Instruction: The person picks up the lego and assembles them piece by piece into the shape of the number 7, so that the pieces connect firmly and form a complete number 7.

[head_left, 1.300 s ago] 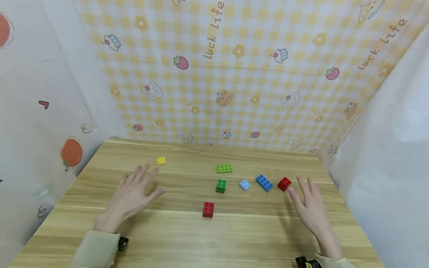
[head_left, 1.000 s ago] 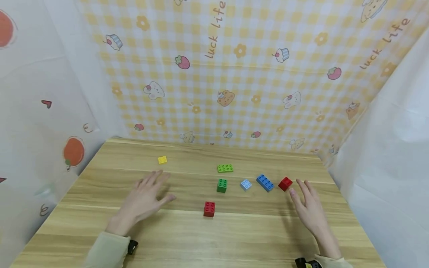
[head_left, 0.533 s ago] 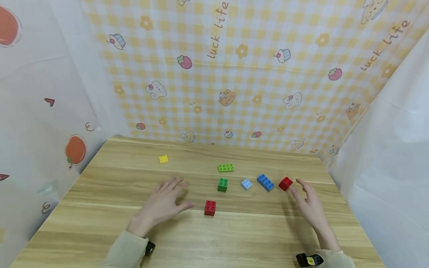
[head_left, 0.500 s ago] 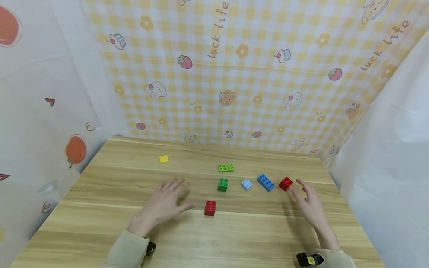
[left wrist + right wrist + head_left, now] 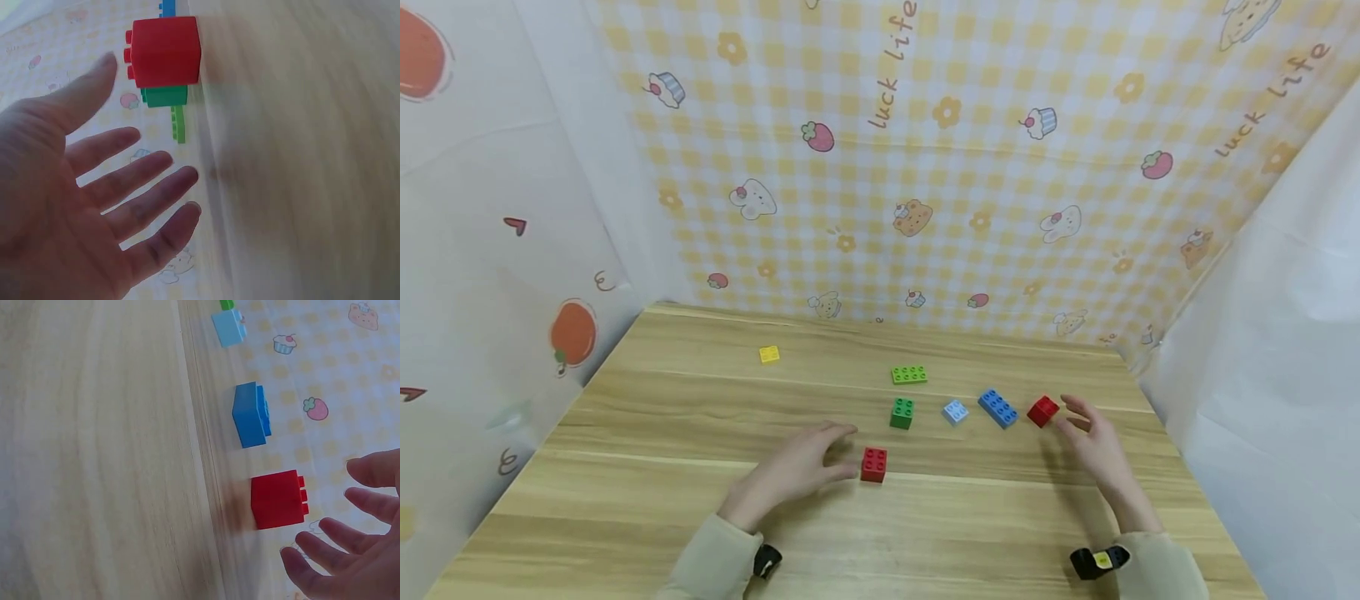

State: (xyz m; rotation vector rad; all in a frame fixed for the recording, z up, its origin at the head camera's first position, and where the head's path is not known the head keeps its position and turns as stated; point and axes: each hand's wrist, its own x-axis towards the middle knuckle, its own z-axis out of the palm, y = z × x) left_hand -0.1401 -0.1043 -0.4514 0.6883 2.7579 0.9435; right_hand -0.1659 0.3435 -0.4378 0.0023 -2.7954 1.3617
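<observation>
my left hand (image 5: 790,471) is spread, fingers relaxed, holding nothing; the near red brick (image 5: 873,464) sits on the table (image 5: 625,500) just off its fingertips, studs up, and i cannot tell whether the thumb touches it. my right hand (image 5: 1093,442) is likewise apart and empty, the far red brick (image 5: 1042,411) just beyond its fingertips, not touched. the blue brick (image 5: 997,408) lies past that one, then the light blue brick (image 5: 955,412).

judgement: both red bricks are hard moulded plastic, light, rigid, not fragile. side walls are smooth and may slip under a loose pinch. best hold is thumb against one flat wall, fingers against the opposite wall, below the studs.
</observation>
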